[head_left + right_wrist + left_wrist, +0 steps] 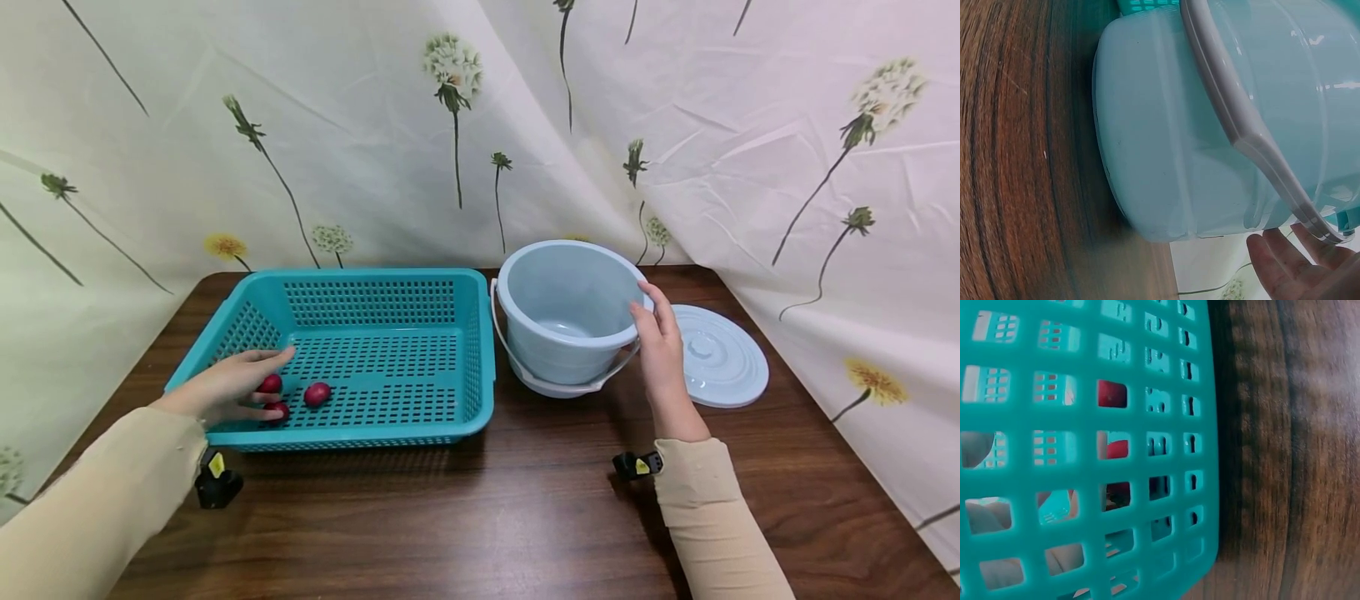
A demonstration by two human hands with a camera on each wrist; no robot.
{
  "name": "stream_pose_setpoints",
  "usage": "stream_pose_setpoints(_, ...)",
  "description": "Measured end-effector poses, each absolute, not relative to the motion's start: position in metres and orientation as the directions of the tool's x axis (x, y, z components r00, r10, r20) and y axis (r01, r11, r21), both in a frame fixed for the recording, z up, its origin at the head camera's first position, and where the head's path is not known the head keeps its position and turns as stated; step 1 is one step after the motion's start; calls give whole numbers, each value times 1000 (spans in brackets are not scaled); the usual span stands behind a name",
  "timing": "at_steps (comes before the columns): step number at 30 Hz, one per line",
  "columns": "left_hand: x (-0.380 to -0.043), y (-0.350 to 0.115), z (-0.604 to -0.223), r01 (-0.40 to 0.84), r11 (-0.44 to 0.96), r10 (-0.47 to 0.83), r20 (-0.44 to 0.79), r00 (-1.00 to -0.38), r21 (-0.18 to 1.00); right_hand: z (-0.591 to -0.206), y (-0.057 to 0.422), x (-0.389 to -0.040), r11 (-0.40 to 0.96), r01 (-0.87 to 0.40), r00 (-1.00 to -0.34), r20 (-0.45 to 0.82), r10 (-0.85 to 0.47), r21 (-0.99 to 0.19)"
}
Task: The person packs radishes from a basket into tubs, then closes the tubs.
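Small round dark-red fruits (317, 394), like plums, lie at the left end of a turquoise plastic basket (397, 421). Over two of them reaches my left hand (236, 383), its fingers spread apart and right at the fruits. The basket's slotted side wall (1085, 478) covers most of that hand in the left wrist view, with red showing through the holes. To the right stands an upright light-blue bucket (562, 358), its inside bare. My right hand (663, 358) grips its right rim, thumb and fingers on either side of it.
The bucket's pale handle (558, 388) hangs down across its front. A light-blue lid (723, 358) lies flat on the dark wooden table (510, 517), right of the bucket. Behind the table hangs a white cloth (375, 125) with a dandelion print.
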State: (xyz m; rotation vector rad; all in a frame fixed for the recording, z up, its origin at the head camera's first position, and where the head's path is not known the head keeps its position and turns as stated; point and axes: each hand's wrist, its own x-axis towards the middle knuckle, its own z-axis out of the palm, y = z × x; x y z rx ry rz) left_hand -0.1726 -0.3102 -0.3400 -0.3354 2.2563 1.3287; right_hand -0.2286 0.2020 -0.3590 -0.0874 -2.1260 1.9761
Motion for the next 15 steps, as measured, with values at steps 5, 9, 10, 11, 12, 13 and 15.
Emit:
stream_pose_setpoints(5,-173,-309,-344,-463,481,22,-538,-842,744,-358,202,-230,90,-117,-972,132,194,-989)
stream_pose_setpoints(9,-173,-310,-345,-460,484,19,-535,-845,745,-357,201,-230,97,-106,-975,123,187,-990)
stream_pose_setpoints(10,-173,-310,-346,-462,483,18,-535,-844,744,-357,201,-230,100,-105,-975,122,186,-989)
stream_pose_setpoints(11,-174,-310,-346,-463,480,18,-536,-844,745,-357,201,-230,100,-103,-975,120,186,-990)
stream_pose_setpoints(12,-174,-310,-346,-465,476,17,-537,-844,746,-357,201,-229,103,-101,-975,119,187,-990)
stream_pose_setpoints(13,-174,-309,-346,-469,472,14,-539,-842,746,-357,201,-229,103,-101,-975,119,186,-990)
stream_pose_setpoints(15,-174,-309,-346,-476,467,13,-544,-839,745,-357,201,-229,98,-98,-976,115,186,-990)
